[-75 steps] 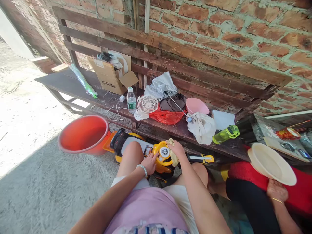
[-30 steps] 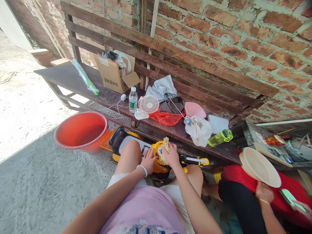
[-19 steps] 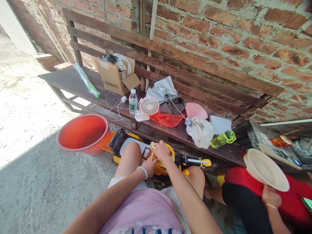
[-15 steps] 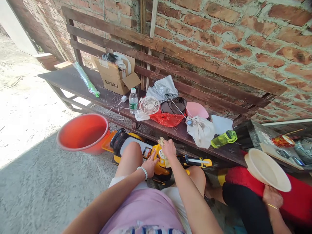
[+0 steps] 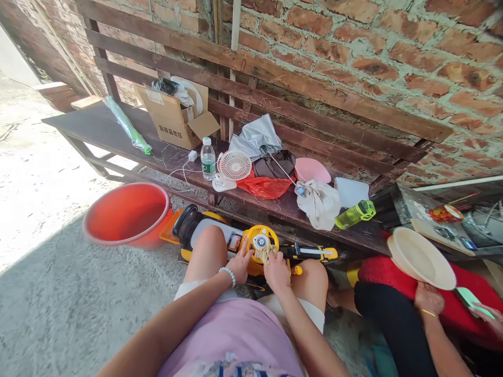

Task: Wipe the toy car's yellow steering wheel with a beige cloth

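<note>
A yellow toy ride-on vehicle with a black seat back [image 5: 187,224] stands between my knees. Its yellow steering wheel [image 5: 272,230] has a round white hub. My left hand [image 5: 237,266], with a beaded bracelet at the wrist, grips the wheel's left rim, index finger and thumb reaching along it. My right hand [image 5: 277,272] is closed on a crumpled beige cloth [image 5: 268,253], pressed against the lower right of the wheel. A black and yellow arm [image 5: 314,252] of the vehicle extends to the right.
An orange-red tub [image 5: 126,214] stands on the left. Along the brick wall, a bench [image 5: 176,157] bears a cardboard box [image 5: 168,120], water bottle [image 5: 208,159], fan [image 5: 234,166], bags and green bottle [image 5: 353,215]. On the right, another person holds a beige basin [image 5: 426,259] and a phone [image 5: 469,298].
My right hand with the cloth has moved down toward me, from the wheel's upper part to its lower right. The wheel shows more fully. A phone has come into view on the right.
</note>
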Demonstrator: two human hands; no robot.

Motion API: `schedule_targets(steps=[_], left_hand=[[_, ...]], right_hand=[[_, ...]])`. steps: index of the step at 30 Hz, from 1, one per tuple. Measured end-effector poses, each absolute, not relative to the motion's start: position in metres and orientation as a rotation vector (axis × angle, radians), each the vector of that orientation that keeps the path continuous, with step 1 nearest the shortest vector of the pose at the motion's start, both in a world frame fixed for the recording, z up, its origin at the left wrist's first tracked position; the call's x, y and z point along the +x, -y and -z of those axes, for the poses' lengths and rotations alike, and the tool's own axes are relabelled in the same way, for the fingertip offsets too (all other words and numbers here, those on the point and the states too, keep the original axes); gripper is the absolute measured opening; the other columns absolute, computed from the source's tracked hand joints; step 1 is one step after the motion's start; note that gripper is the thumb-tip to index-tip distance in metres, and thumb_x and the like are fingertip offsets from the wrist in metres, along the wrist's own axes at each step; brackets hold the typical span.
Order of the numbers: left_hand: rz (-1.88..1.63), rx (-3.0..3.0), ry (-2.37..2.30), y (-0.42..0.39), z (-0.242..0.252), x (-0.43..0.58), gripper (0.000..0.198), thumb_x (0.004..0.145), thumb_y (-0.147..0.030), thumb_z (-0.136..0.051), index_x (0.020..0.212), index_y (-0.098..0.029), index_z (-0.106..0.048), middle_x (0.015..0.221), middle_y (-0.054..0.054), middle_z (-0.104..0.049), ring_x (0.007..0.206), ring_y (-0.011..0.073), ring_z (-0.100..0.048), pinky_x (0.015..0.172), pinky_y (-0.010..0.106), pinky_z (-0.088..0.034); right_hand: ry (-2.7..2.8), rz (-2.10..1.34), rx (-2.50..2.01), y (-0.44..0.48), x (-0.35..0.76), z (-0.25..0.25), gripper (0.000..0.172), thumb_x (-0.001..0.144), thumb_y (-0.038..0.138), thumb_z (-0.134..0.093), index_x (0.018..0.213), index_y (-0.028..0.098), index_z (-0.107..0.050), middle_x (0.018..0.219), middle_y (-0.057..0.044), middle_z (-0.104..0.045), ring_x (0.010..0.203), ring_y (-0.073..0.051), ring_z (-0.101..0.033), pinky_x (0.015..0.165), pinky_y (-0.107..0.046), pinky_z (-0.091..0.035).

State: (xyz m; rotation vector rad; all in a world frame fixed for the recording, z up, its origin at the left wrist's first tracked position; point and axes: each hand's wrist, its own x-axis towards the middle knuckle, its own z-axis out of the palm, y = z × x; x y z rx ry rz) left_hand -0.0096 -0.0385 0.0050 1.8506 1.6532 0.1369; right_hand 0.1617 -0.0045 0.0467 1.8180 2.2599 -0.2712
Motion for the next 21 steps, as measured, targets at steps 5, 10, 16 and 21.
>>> schedule_targets(steps=[5,10,16,21], left_hand=[[-0.185,1.837,-1.602,0.038,0.004,-0.015,0.085,0.074,-0.009,-0.059,0.154,-0.019,-0.033,0.171,0.016,0.012,0.145,0.0362,-0.044,0.107,0.045,-0.051],[-0.220,1.838,-1.622,0.040,0.009,-0.017,0.087,0.076,-0.005,-0.057,0.157,-0.021,-0.030,0.171,0.014,0.019,0.145,0.0333,-0.045,0.109,0.040,-0.051],[-0.179,1.931,-1.685,0.045,0.019,-0.016,0.107,0.076,-0.003,-0.052,0.165,-0.017,0.005,0.170,0.018,0.014,0.155,0.0339,-0.025,0.112,0.042,-0.047],[-0.208,1.983,-1.680,0.044,0.032,-0.019,0.104,0.075,-0.002,-0.048,0.163,-0.004,0.008,0.170,0.021,0.009,0.158,0.0307,-0.014,0.119,0.037,-0.039]], right_hand=[[-2.407,0.563,1.690,0.023,0.153,-0.052,0.042,0.091,0.025,-0.057,0.133,0.024,-0.061,0.123,-0.011,-0.058,0.104,-0.024,-0.065,0.086,-0.029,-0.048],[-2.508,0.711,1.772,-0.017,0.155,-0.067,0.051,0.095,0.031,-0.055,0.145,0.028,-0.053,0.126,-0.007,-0.059,0.105,-0.020,-0.065,0.085,-0.025,-0.047],[-2.435,0.400,1.833,-0.073,0.126,-0.077,0.047,0.096,0.033,-0.057,0.143,0.028,-0.056,0.131,-0.009,-0.055,0.105,-0.021,-0.064,0.083,-0.027,-0.047],[-2.434,0.341,1.616,-0.059,0.120,-0.066,0.047,0.092,0.028,-0.061,0.139,0.028,-0.059,0.138,-0.013,-0.054,0.110,-0.025,-0.063,0.089,-0.031,-0.047]])
